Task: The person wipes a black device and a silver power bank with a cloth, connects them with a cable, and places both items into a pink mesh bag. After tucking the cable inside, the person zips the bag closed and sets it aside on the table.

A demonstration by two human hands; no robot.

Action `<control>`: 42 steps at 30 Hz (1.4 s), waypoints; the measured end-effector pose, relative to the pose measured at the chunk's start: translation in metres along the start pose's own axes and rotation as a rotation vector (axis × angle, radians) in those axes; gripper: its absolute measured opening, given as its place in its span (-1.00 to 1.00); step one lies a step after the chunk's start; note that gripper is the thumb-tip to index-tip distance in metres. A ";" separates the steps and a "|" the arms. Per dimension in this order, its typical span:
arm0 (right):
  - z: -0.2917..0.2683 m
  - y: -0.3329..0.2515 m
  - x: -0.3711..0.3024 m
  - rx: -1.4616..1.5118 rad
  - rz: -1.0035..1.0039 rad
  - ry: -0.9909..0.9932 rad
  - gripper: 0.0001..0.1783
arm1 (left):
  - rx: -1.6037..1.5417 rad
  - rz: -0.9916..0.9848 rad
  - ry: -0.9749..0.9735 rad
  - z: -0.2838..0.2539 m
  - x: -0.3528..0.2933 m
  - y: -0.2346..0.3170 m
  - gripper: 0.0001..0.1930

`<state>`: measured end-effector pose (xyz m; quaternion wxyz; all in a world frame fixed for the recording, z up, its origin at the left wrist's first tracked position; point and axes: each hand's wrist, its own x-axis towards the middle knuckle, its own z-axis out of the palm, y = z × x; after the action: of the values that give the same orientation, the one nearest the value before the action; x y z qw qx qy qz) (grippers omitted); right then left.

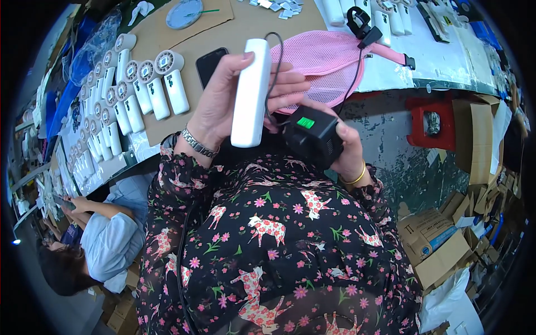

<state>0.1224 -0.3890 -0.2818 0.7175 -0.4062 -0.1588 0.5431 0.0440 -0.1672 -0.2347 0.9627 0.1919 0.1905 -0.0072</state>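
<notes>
a worker in a black dress (279, 223) patterned with flowers and animals holds two things just in front of the body, above the near edge of a bench (446, 67). the right hand (350, 149), a gold bangle at its wrist, grips a black box (318, 131) bearing a lit green display, thumb pressed to its side. the left hand (231, 95), wearing a metal watch (196, 144), holds a white handheld device (251, 92) upright against the palm, thumb at its left edge, the fingers extended behind it. a thin black cable (273, 84) loops from the device's top down toward the box; where it ends there is hidden. at left, a person in a light blue shirt (114, 243) sits by the bench. beyond the hands, a pink mesh item (335, 50) and a dark phone (207, 66) lie on the bench, with rows of white handheld fans (158, 99) to the left. to the right, past open cardboard boxes (427, 237), stands a red stool (417, 128). farthest back, a round grey dish (183, 15) rests near small white squares (285, 6).
</notes>
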 end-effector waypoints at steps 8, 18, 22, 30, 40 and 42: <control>-0.011 0.000 -0.011 -0.215 0.000 -0.335 0.05 | 0.617 -0.438 -0.264 -0.010 0.028 0.011 -0.43; -0.011 0.013 -0.031 0.173 -0.168 0.156 0.11 | 1.162 -0.224 -0.041 0.040 0.047 -0.012 -0.23; -0.016 0.016 -0.037 0.445 -0.168 0.279 0.08 | 1.702 0.156 0.061 0.005 0.070 -0.039 -0.13; -0.018 0.016 -0.034 0.407 -0.134 0.266 0.08 | 1.868 0.403 0.129 -0.001 0.092 -0.047 -0.01; -0.021 0.018 -0.026 0.376 -0.099 0.285 -0.02 | 1.822 0.742 0.105 -0.018 0.090 -0.051 -0.43; -0.021 0.017 -0.025 0.374 -0.093 0.306 -0.04 | 1.768 0.827 0.009 -0.020 0.081 -0.048 -0.59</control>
<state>0.1162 -0.4185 -0.3024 0.8201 -0.3363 0.0364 0.4615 0.1078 -0.1998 -0.2997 0.3974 0.8966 0.0376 0.1918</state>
